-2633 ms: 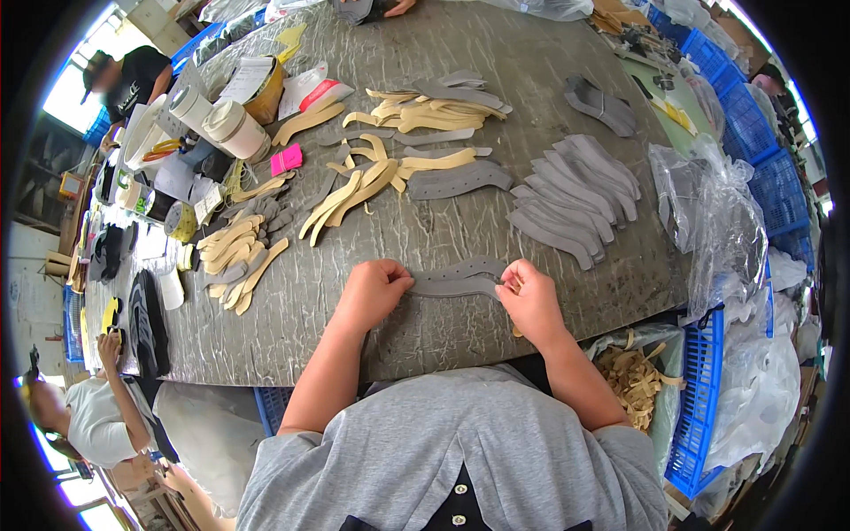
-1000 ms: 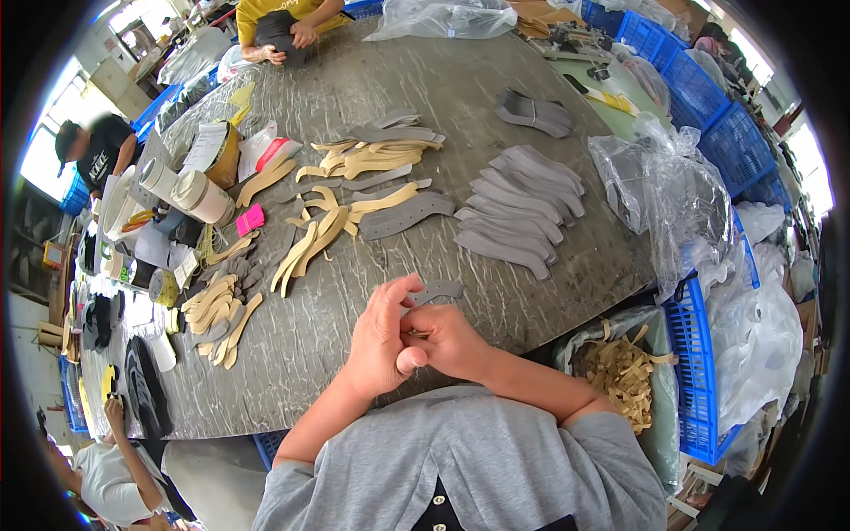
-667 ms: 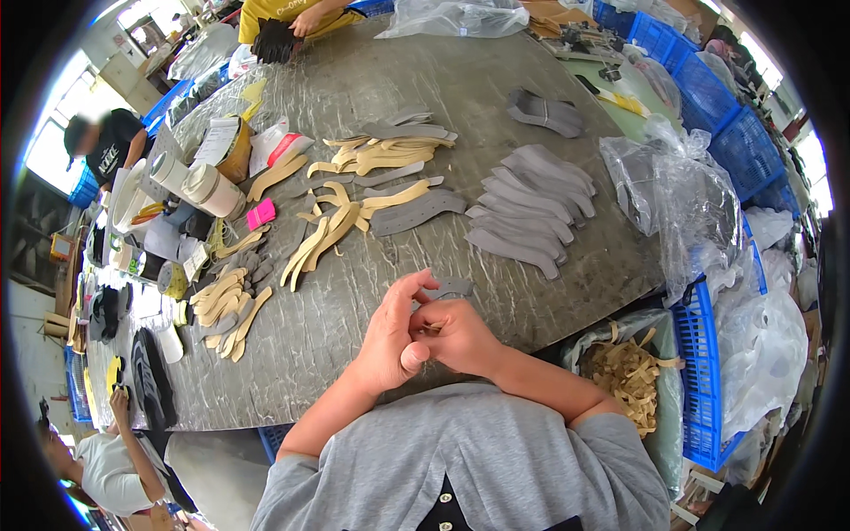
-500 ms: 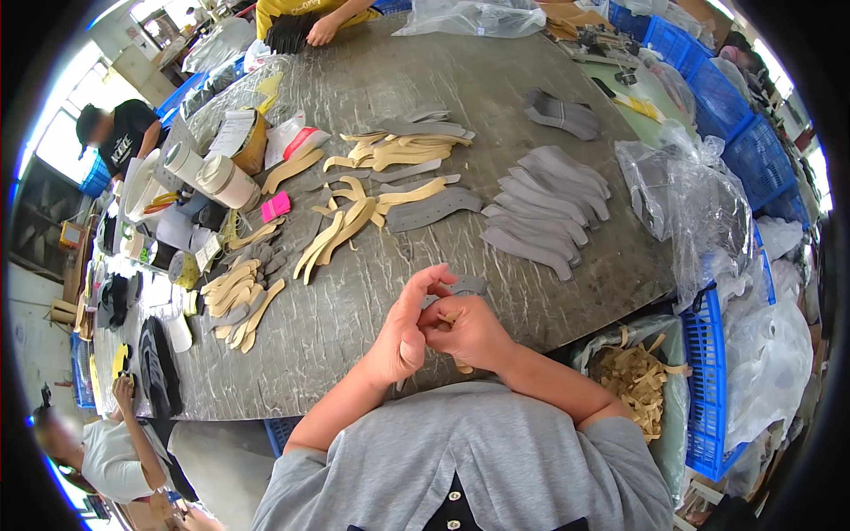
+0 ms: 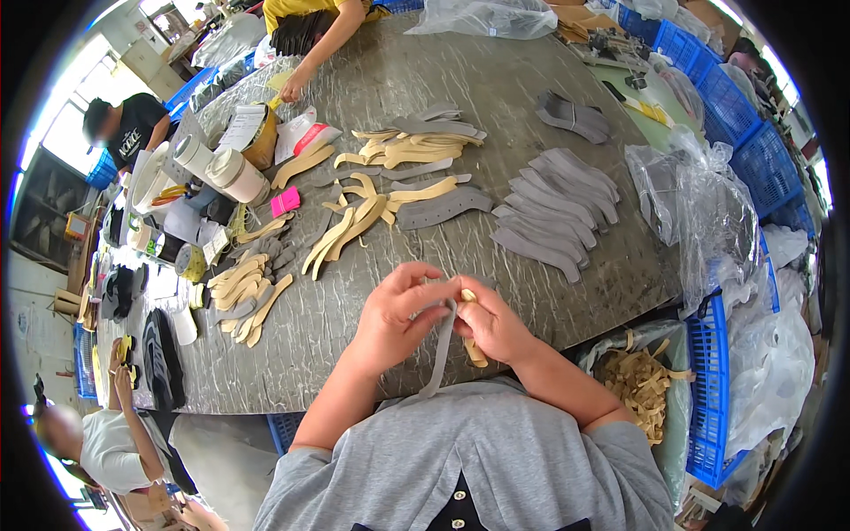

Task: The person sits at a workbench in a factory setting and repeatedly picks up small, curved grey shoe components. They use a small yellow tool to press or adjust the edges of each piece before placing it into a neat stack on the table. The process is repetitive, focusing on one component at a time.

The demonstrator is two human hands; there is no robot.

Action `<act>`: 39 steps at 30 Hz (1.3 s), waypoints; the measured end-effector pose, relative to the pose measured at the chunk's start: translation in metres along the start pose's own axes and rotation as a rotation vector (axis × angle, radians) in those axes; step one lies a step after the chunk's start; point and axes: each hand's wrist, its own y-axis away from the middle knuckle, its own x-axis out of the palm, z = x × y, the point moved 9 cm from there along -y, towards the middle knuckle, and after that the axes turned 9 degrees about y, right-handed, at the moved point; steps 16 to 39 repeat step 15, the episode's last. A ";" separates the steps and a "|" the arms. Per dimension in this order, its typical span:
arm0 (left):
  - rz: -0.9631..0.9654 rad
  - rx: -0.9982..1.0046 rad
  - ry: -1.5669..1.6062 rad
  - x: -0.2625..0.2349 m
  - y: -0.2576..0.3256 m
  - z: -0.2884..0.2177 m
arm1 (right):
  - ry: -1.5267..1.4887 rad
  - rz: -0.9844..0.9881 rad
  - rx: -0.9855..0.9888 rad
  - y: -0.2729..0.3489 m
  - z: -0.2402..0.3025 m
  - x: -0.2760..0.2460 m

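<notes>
My left hand (image 5: 394, 319) is closed, its thumb and fingers pinching the upper end of a narrow grey strip (image 5: 437, 354) that hangs down in front of my chest. Close against it, my right hand (image 5: 498, 329) is closed around a tan strip (image 5: 475, 354), whose ends show above and below the fingers. Whether the two strips are joined is hidden by my fingertips. Beyond my hands, curved grey pieces (image 5: 558, 199) lie overlapped in a row. Left of these are a wide grey piece with holes (image 5: 443, 209) and loose tan strips (image 5: 345, 230).
Tan and grey pieces (image 5: 243, 288) are heaped at left, near white jars (image 5: 237, 175) and a pink block (image 5: 285, 202). Tan scraps (image 5: 630, 385) fill a lined bin beside a blue crate (image 5: 706, 380) at right. A co-worker's hand (image 5: 297, 84) reaches over the far edge.
My left hand has turned and its fingers have curled onto the grey strip, which now hangs in plain view. More of the tan strip shows. The far co-worker's hand has moved down toward a yellow piece.
</notes>
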 end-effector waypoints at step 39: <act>-0.334 -0.736 0.197 -0.064 0.064 0.093 | 0.219 -0.654 -0.041 0.027 -0.003 -0.160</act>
